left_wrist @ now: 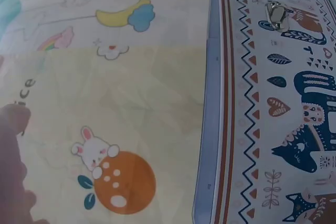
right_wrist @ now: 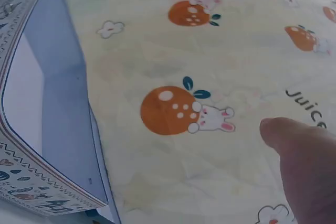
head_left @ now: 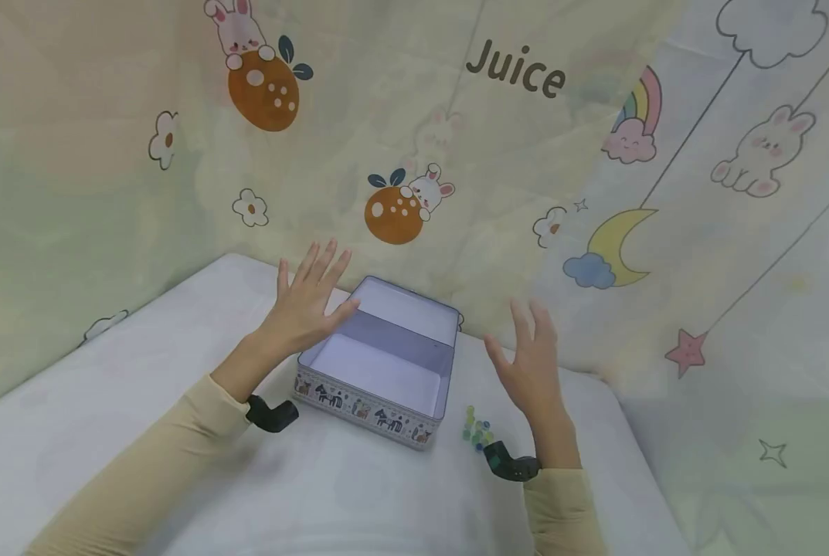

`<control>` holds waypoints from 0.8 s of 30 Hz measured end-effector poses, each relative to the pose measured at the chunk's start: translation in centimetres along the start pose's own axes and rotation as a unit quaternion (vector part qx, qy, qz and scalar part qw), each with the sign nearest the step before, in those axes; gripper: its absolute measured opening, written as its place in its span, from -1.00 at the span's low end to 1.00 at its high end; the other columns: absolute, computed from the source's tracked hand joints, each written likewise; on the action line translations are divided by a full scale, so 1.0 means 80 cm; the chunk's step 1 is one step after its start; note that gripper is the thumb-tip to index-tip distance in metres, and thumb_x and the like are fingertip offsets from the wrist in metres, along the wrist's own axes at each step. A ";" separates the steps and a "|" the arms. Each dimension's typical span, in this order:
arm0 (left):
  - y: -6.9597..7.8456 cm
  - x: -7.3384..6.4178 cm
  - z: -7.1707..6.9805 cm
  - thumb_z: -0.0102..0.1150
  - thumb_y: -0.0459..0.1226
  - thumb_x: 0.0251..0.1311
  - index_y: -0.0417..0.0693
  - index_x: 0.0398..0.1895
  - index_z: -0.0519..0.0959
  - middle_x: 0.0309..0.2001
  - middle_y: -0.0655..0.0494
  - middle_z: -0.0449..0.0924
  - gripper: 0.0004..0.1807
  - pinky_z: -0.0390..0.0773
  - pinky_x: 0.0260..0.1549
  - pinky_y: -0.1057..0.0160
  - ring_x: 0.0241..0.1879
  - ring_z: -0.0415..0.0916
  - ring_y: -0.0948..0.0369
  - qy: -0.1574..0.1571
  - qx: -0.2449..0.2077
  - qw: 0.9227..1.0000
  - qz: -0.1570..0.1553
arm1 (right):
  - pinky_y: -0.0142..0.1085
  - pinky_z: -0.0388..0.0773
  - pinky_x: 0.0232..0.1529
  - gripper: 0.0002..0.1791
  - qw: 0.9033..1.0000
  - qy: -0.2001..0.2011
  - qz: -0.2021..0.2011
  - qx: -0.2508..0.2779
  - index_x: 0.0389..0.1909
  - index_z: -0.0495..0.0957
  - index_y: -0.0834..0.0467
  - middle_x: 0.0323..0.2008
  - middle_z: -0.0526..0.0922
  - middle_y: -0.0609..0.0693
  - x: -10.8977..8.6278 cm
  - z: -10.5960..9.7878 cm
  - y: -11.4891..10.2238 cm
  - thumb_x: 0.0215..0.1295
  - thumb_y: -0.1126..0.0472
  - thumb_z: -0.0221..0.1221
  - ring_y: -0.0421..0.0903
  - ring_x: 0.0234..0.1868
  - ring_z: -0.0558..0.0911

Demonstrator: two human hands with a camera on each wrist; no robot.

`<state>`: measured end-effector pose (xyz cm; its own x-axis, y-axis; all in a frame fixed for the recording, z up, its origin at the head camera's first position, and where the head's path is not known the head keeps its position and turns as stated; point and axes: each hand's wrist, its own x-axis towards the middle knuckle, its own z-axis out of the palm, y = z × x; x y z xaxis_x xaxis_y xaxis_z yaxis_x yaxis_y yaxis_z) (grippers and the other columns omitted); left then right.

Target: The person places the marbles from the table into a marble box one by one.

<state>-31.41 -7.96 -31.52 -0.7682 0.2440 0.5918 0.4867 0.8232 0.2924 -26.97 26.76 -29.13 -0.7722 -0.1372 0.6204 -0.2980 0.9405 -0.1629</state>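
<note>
Beige sleeve (head_left: 151, 455) comes first at left; the left hand (head_left: 303, 309) is raised, fingers spread, near the box (head_left: 361, 408). This box stands open on the table (head_left: 372, 502). Beside it lie beads (head_left: 487, 438), then the right hand (head_left: 531, 367), also raised, fingers extended, well apart from the left.

Open tin (head_left: 358, 406) nr L fingers (head_left: 324, 259), grn/blue pcs (head_left: 479, 427) nr R wrist (head_left: 552, 440)
</note>
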 end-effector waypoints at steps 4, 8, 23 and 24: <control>-0.020 -0.007 0.007 -0.33 0.31 0.16 0.21 0.41 -0.34 0.45 0.23 -0.39 -0.13 -0.24 0.32 -0.13 0.43 -0.37 0.17 -0.136 -0.095 0.986 -0.001 | 0.20 0.05 0.21 -0.27 0.997 -0.042 0.055 0.039 0.36 0.04 0.06 0.33 0.00 0.22 -0.020 0.004 0.025 0.23 -0.08 0.04 0.21 0.33 0.01; -0.040 -0.018 0.014 -0.21 0.37 0.04 0.10 0.41 -0.41 0.44 0.17 -0.48 0.05 -0.17 0.34 -0.05 0.42 -0.44 0.15 -0.286 -0.168 0.943 -0.032 | 0.12 0.22 0.16 -0.39 0.988 -0.122 0.077 0.053 0.26 0.23 0.15 0.22 0.25 0.20 -0.033 0.018 0.048 0.26 -0.04 0.04 0.18 0.22 0.26; -0.064 -0.032 0.037 0.26 0.19 -0.17 -0.17 0.37 -0.51 0.41 -0.13 -0.58 0.35 -0.21 0.32 -0.09 0.40 -0.50 -0.04 -0.401 -0.209 0.890 -0.055 | -0.19 0.54 -0.20 -0.81 0.962 -0.246 0.107 0.049 -0.24 0.61 0.14 -0.30 0.65 -0.01 -0.051 0.089 0.071 0.14 0.18 0.19 -0.10 -0.26 0.58; -0.063 -0.032 0.040 0.26 0.20 -0.17 -0.17 0.37 -0.51 0.41 -0.13 -0.58 0.36 -0.21 0.32 -0.09 0.40 -0.50 -0.04 -0.401 -0.206 0.891 -0.056 | -0.18 0.55 -0.21 -0.82 0.961 -0.249 0.109 0.045 -0.25 0.61 0.15 -0.31 0.65 -0.01 -0.052 0.093 0.069 0.14 0.18 0.19 -0.10 -0.27 0.58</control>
<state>-33.23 -11.11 -36.90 -0.7916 0.5956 -0.1366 0.3722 0.6473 0.6652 -29.58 30.23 -38.36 -0.9879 -0.0933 0.1241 -0.1294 0.9363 -0.3265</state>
